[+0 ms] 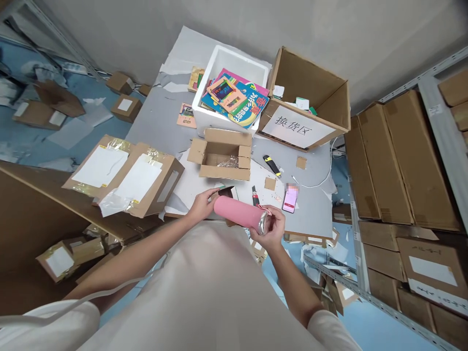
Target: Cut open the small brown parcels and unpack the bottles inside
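Observation:
A pink water bottle (pixel 237 211) lies tilted across the space between my hands, close to my body. My right hand (pixel 271 228) is closed around its silver end, where a pink strap shows. At the other end, my left hand (pixel 203 204) has its fingers closed on the bottle, partly hidden. Just behind that end stands a small open carton (pixel 230 193) with a dark inside, near my left fingertips; whether they touch it I cannot tell. A red and black utility knife (pixel 255 196) lies beyond the bottle. An open cardboard box (pixel 224 157) with clear plastic inside sits farther back.
Taped parcels (pixel 137 183) stand at the table's left edge. Behind are a white foam box (pixel 204 105) of booklets and a large carton (pixel 310 107) with a handwritten sign. A yellow and black cutter (pixel 272 165) and a phone (pixel 290 199) lie right. Shelves (pixel 433 109) flank the table.

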Tool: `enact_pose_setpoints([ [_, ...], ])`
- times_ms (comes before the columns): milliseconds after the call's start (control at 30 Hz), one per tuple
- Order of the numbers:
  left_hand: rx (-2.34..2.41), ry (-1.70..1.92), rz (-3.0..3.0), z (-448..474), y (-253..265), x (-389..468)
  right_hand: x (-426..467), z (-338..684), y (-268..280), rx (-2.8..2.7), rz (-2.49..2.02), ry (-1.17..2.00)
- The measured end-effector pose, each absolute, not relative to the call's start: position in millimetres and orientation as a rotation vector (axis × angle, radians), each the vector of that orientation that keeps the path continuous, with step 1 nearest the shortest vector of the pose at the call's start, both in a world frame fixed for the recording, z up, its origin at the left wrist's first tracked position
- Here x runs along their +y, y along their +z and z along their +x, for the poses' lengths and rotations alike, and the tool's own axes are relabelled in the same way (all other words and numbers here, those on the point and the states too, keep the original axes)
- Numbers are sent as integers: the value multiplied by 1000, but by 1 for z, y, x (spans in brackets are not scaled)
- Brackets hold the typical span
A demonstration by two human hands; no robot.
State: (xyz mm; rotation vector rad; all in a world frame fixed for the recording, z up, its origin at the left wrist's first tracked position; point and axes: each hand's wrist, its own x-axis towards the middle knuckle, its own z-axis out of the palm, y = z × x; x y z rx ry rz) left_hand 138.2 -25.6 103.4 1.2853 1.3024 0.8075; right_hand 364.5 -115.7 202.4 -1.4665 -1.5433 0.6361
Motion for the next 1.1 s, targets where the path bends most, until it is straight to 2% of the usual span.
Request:
enact_pose_setpoints([
  [233,1321,848,1222,139,99,-33,-99,372,184,-1599,-1459,429],
  [467,1235,936,1210,144,101,-38,-58,349,186,-2192,-1349,774],
  [700,1317,955,1262,146,95,-32,-1,336,159,-2827,-1072,732],
  [900,1427,910,1330,143,95,-26,15,336,152,-2951,-927,673],
  [1100,1310,1086,965,150,89,-19,16,346,138,-2947,-825,582],
])
